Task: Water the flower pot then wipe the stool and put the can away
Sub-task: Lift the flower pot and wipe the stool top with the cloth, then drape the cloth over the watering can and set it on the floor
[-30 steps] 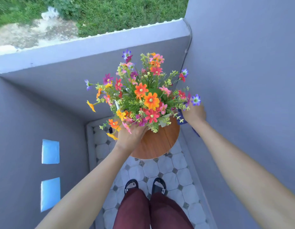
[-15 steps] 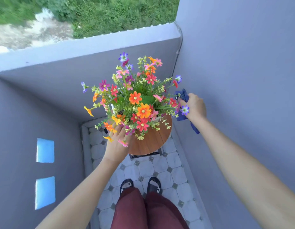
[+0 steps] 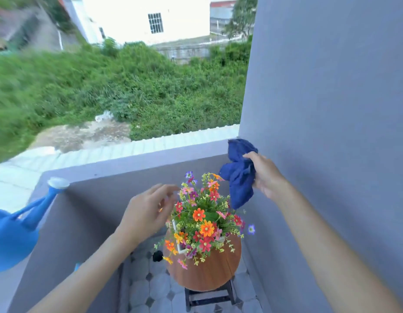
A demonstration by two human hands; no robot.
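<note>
The right hand [image 3: 267,175] is gripping a crumpled dark blue cloth [image 3: 240,175], fingers pinching it near the middle so loose folds are hanging above and below the fist. That arm is reaching forward along the grey side wall [image 3: 331,109], holding the cloth just above the flowers. The left hand [image 3: 148,211] is hovering empty, fingers loosely spread, just left of the blooms. The flower pot [image 3: 202,224], a bunch of orange, red, pink and purple flowers in a white container, is sitting on the round wooden stool [image 3: 207,269] on the tiled floor. A blue watering can [image 3: 13,231] is resting at far left by the balcony wall [image 3: 128,168], its spout tip pointing up to the ledge
</note>
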